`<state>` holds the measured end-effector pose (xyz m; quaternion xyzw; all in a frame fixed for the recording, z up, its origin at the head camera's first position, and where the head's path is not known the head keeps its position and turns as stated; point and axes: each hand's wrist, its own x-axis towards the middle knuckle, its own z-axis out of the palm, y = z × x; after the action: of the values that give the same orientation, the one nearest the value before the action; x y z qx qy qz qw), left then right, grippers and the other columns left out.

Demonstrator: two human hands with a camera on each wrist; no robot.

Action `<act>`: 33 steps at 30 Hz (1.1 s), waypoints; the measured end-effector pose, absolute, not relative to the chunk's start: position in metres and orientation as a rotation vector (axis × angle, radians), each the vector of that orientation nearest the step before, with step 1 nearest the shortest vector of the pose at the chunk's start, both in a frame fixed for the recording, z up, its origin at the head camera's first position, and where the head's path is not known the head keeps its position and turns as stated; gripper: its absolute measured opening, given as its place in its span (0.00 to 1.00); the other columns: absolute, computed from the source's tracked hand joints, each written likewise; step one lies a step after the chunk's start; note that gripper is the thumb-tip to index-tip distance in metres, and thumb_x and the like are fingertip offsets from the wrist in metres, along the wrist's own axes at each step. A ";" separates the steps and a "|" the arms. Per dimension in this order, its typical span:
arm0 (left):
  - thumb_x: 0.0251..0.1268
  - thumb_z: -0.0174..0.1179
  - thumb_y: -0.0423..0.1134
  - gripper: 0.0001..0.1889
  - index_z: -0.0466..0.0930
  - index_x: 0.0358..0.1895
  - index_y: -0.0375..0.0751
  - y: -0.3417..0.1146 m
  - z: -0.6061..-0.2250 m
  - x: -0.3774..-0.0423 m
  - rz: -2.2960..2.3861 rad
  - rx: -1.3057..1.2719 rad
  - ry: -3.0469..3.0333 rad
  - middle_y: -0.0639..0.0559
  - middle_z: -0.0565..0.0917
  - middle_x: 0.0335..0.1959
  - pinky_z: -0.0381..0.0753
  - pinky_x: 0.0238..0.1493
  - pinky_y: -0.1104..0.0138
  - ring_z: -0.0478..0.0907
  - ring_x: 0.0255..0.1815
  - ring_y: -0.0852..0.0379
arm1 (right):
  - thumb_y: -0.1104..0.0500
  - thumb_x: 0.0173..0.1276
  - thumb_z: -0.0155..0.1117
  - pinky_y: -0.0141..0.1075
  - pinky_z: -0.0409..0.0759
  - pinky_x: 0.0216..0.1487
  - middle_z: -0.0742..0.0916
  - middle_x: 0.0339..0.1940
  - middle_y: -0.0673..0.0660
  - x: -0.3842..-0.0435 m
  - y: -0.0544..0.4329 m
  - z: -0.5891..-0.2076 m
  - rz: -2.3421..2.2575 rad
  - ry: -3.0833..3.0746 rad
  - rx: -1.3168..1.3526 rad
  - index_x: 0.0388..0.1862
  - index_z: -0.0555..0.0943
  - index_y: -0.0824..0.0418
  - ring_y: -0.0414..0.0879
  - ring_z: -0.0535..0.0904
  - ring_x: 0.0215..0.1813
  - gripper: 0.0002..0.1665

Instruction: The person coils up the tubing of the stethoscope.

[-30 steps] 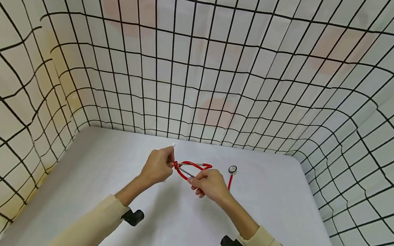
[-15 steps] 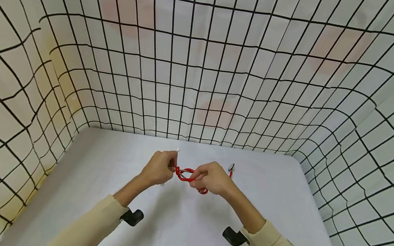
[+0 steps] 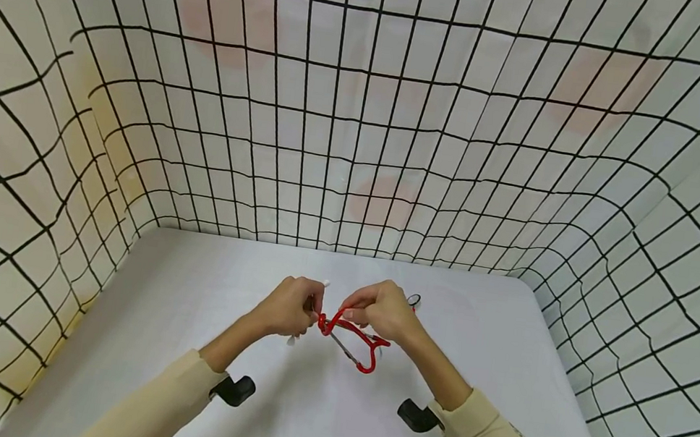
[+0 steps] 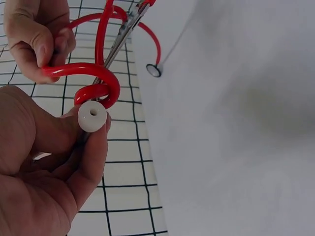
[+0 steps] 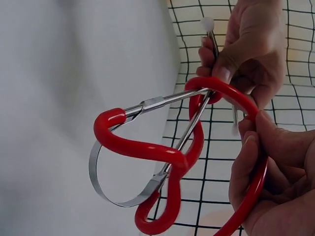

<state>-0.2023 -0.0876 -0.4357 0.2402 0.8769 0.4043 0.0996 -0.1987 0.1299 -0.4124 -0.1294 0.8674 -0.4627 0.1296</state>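
- Change: against half a second ago, we find the forked end of the stethoscope (image 5: 182, 161) clear of the right hand (image 3: 383, 311), spread out toward the near side. The right hand has shifted slightly farther off and draws a separate length of red tube (image 5: 133, 149).
- Meaning: we judge that the tube is being wound about the metal arms (image 5: 189, 129); a turn lies round them beside the left hand (image 3: 295, 306), and the winding looks unfinished.
- Left fingers: curled and pinching the arms close to a white ear tip (image 4: 92, 116).
- Right fingers: pinching the tube between thumb and fingers, narrow, with no gap noted.
- Location: the stethoscope is held between both hands, toward the far middle of the surface (image 3: 464, 407). Its round chest piece (image 3: 413, 300) is just beyond the right hand, on the far right; we cannot tell whether it rests or hangs.
- Surface: pale and smooth, rounded at the far corners, with soft shadows under the hands.
- Room: black wire mesh (image 3: 346, 6) stands at the far, left and right sides, with whitish sheeting (image 3: 423, 47) behind it bearing faint pinkish patches.
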 end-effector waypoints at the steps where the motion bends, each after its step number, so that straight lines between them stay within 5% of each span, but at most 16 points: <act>1: 0.60 0.60 0.20 0.10 0.76 0.26 0.38 -0.088 -0.435 -0.202 1.214 0.715 2.566 0.48 0.81 0.18 0.79 0.16 0.68 0.75 0.12 0.60 | 0.64 0.64 0.71 0.40 0.81 0.33 0.91 0.29 0.54 -0.199 0.131 -0.413 -1.344 2.534 -0.390 0.36 0.91 0.59 0.51 0.84 0.32 0.04; 6: 0.62 0.60 0.20 0.09 0.76 0.29 0.35 -0.085 -0.431 -0.198 1.286 0.725 2.439 0.42 0.83 0.21 0.83 0.18 0.63 0.76 0.14 0.59 | 0.63 0.65 0.70 0.39 0.83 0.35 0.90 0.30 0.54 -0.203 0.136 -0.416 -1.372 2.528 -0.442 0.38 0.91 0.60 0.44 0.82 0.30 0.05; 27: 0.66 0.62 0.23 0.06 0.77 0.33 0.35 -0.081 -0.410 -0.195 1.437 0.729 2.188 0.47 0.82 0.23 0.85 0.24 0.62 0.80 0.18 0.55 | 0.57 0.70 0.68 0.37 0.83 0.49 0.92 0.40 0.54 -0.216 0.156 -0.441 -1.563 2.070 -0.280 0.48 0.89 0.65 0.50 0.85 0.46 0.14; 33: 0.66 0.62 0.22 0.06 0.77 0.33 0.35 -0.081 -0.405 -0.195 1.493 0.705 2.173 0.40 0.83 0.25 0.85 0.25 0.63 0.80 0.19 0.55 | 0.55 0.73 0.65 0.38 0.84 0.50 0.91 0.40 0.53 -0.218 0.158 -0.447 -1.551 2.066 -0.316 0.51 0.87 0.66 0.52 0.85 0.45 0.17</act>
<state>-0.1952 -0.0813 -0.4050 0.2528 0.7793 0.5354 0.2051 -0.2180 0.1578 -0.4470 -0.1170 0.7651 -0.5744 0.2664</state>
